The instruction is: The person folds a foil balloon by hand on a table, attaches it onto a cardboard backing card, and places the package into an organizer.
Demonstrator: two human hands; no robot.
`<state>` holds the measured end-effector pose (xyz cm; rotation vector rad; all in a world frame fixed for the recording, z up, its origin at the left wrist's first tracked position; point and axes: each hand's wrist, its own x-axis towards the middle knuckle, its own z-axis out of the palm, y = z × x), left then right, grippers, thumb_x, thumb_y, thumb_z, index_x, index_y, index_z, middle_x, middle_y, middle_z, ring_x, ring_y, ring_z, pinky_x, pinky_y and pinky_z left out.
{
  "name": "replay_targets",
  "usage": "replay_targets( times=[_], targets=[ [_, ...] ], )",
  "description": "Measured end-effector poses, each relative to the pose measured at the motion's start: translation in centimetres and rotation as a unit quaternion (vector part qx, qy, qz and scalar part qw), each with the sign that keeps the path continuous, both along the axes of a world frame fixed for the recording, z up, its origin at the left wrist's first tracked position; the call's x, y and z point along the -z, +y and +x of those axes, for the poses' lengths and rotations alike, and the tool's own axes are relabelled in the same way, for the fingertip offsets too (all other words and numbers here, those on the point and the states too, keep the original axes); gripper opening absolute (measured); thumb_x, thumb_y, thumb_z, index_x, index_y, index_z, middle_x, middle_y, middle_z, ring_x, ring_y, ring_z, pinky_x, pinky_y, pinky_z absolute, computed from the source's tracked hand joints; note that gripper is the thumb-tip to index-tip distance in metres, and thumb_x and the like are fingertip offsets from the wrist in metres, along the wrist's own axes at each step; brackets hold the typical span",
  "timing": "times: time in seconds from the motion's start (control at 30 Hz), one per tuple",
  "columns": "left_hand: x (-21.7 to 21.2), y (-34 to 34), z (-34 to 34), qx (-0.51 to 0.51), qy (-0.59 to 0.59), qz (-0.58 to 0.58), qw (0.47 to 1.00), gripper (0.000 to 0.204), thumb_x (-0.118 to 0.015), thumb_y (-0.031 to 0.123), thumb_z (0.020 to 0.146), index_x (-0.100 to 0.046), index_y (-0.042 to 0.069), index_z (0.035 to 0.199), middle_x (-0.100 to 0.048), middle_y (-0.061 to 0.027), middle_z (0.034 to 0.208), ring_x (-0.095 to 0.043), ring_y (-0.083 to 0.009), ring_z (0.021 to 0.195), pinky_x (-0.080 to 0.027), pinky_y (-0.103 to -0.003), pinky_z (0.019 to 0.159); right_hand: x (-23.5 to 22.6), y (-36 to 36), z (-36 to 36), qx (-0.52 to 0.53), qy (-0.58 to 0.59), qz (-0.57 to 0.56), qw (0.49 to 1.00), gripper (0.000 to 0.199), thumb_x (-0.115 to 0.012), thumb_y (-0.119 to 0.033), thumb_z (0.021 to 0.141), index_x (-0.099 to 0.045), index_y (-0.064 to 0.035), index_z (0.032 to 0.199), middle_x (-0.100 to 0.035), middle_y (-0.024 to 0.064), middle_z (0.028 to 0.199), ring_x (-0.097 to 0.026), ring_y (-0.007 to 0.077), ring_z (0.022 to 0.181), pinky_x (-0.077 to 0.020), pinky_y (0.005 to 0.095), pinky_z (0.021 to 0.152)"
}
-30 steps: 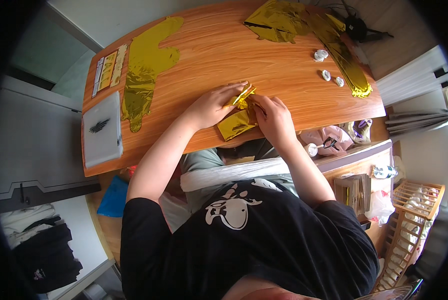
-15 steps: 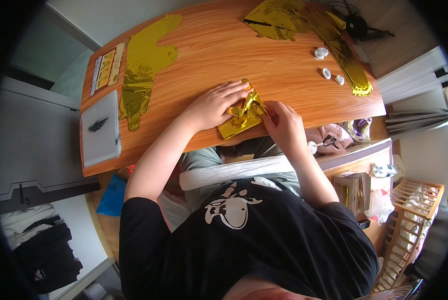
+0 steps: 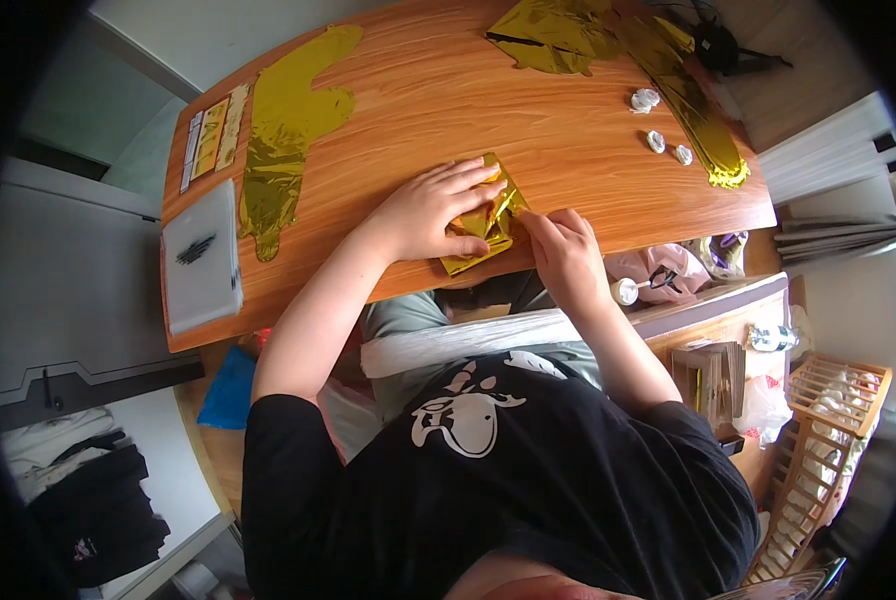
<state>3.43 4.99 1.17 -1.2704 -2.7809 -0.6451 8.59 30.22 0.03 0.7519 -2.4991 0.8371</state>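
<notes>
Orange-brown wood-grain table (image 3: 418,110), beneath left hand (image 3: 431,213) and right hand (image 3: 567,250); irregular shiny gold foil sheet (image 3: 288,120), left of the left hand. Left hand, fingers apart, laid over folded gold foil packet (image 3: 504,212); right hand, fingers curled at packet's right edge, cannot tell if pinching; three crumpled white wads (image 3: 645,101), beyond right hand.
</notes>
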Motion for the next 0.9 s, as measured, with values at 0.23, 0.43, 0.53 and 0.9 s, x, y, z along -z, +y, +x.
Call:
replay_targets(
  times=[0.23,0.43,0.53,0.9],
  targets=[
    [0.9,0.0,0.0,-0.002,0.024,-0.026,0.999,0.074,-0.068,0.052,0.091,-0.047,0.020,0.154,-0.041,-0.0101,0.161,-0.035,-0.0325,0.150,-0.029,-0.048,0.124,0.0,1.3,0.1,0.014,-0.006,-0.011,1.000,0.020,-0.070,-0.001,0.086,-0.070,-0.0057,0.105,-0.070,0.0122,0.086,-0.067,0.0313,0.085,-0.0552,0.0408,0.079],
    [0.9,0.0,0.0,-0.002,0.031,-0.032,0.999,0.073,-0.069,0.050,0.091,-0.047,0.022,0.155,-0.041,-0.0100,0.161,-0.035,-0.0322,0.150,-0.029,-0.047,0.125,-0.6,0.8,0.1,-0.014,-0.012,0.000,1.000,0.021,-0.069,0.000,0.085,-0.069,-0.0051,0.105,-0.070,0.0115,0.086,-0.068,0.0316,0.086,-0.0555,0.0422,0.081],
    [0.8,0.1,0.1,0.000,0.032,-0.025,0.999,0.073,-0.070,0.048,0.091,-0.047,0.021,0.155,-0.041,-0.0101,0.161,-0.036,-0.0319,0.150,-0.029,-0.047,0.125,-1.2,1.0,0.7,-0.027,-0.052,0.071,0.996,0.026,-0.066,-0.001,0.087,-0.067,-0.0042,0.113,-0.072,0.0130,0.098,-0.067,0.0314,0.096,-0.0550,0.0411,0.087],
    [1.3,0.0,0.0,-0.004,0.049,-0.028,0.998,0.053,-0.058,0.039,0.102,-0.052,0.018,0.151,-0.043,-0.0097,0.160,-0.037,-0.0290,0.150,-0.029,-0.045,0.125,-0.5,-0.6,3.7,0.007,-0.019,0.161,0.987,0.054,-0.071,-0.029,0.092,-0.055,-0.0026,0.137,-0.059,0.0112,0.144,-0.053,0.0297,0.129,-0.0387,0.0500,0.111]
  ],
)
